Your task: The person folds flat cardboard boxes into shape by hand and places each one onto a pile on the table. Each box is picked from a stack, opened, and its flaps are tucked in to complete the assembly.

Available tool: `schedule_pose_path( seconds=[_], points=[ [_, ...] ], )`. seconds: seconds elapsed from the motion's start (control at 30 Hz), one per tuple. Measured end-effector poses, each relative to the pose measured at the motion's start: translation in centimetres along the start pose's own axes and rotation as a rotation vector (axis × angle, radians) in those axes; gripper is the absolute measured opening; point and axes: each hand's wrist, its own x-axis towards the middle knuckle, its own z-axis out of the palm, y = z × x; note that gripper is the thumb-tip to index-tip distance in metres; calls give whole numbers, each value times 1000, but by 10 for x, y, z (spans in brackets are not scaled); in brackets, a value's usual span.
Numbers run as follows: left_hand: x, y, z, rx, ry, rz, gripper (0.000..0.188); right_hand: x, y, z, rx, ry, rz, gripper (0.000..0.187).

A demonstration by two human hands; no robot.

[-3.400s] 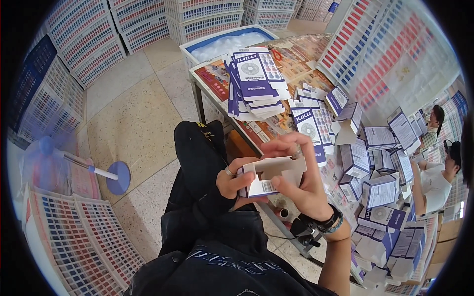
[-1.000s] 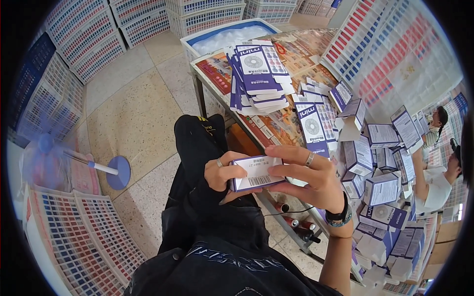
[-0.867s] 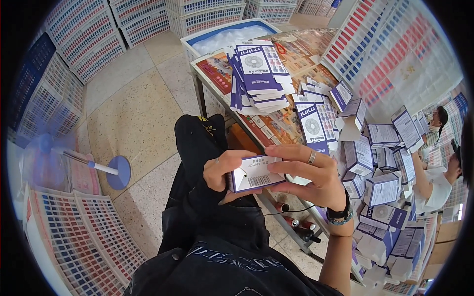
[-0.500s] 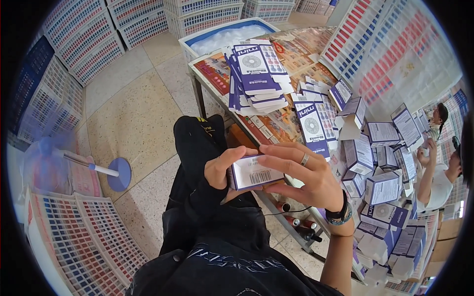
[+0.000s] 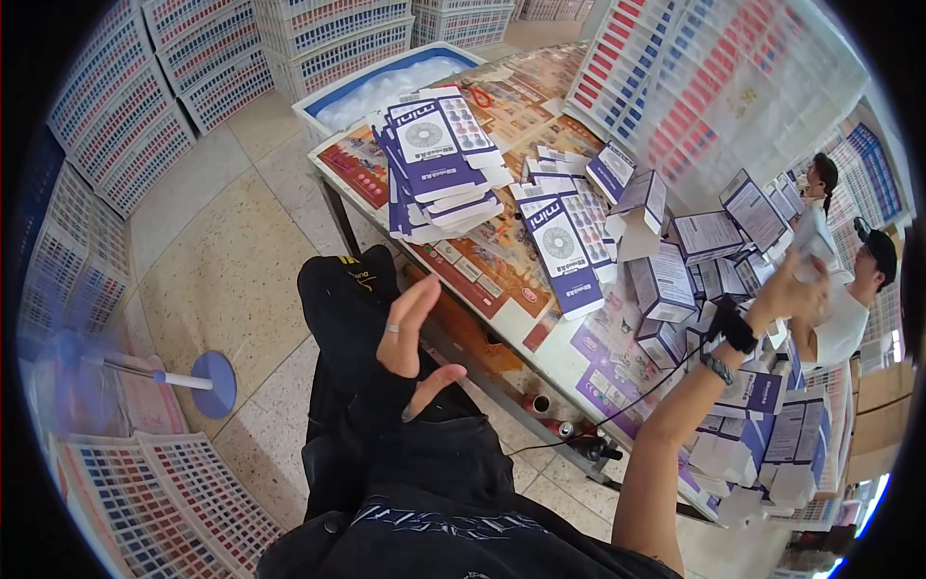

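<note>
My left hand [image 5: 407, 338] hangs above my lap near the table's front edge, holding nothing, its thumb and fingers apart. My right arm stretches out to the right, and my right hand [image 5: 793, 289] is over the pile of assembled boxes. A blurred pale box [image 5: 816, 237] shows at its fingertips; motion smear hides whether the fingers still grip it. Below and around that hand stand several white-and-purple boxes [image 5: 664, 282], some with raised flaps. Flat, unfolded cartons [image 5: 563, 249] lie left of the pile, and a taller stack of flat cartons [image 5: 436, 166] sits farther left.
The patterned table [image 5: 502, 307] runs along my front. A white crate [image 5: 714, 87] leans at the back; a blue-rimmed tub [image 5: 381, 92] stands behind the table. A dark cable [image 5: 637, 400] crosses the front edge. A co-worker [image 5: 849, 309] is at the right. Stacked crates [image 5: 116, 125] line the left.
The small box held between both hands has left my lap. My right hand has swung right to the pile; my left hand has stayed near the lap and opened. The view has turned rightward.
</note>
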Motion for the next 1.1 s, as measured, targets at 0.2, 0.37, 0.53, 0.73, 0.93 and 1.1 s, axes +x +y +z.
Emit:
schedule_pose_path(
  seconds=[0.2,0.37,0.53,0.73,0.93,1.1],
  points=[
    [8,4,18,-12,-64,42,82,-18,-32,25,287,-311,-293,40],
    [2,1,21,10,-56,39,80,-97,-156,-39,668,-1288,-313,58],
    [3,3,20,6,-109,20,78,-182,-186,-51,143,-1378,-675,70],
    [-6,-1,19,-427,-111,-248,89,-142,-189,-75,298,-1227,-650,58],
    [-1,24,47,-1360,252,-383,146,-70,-199,-219,1129,-1543,-687,65],
    [-20,-20,57,-1506,-13,14,146,-98,-223,-213,1316,-1469,-676,100]
  ],
)
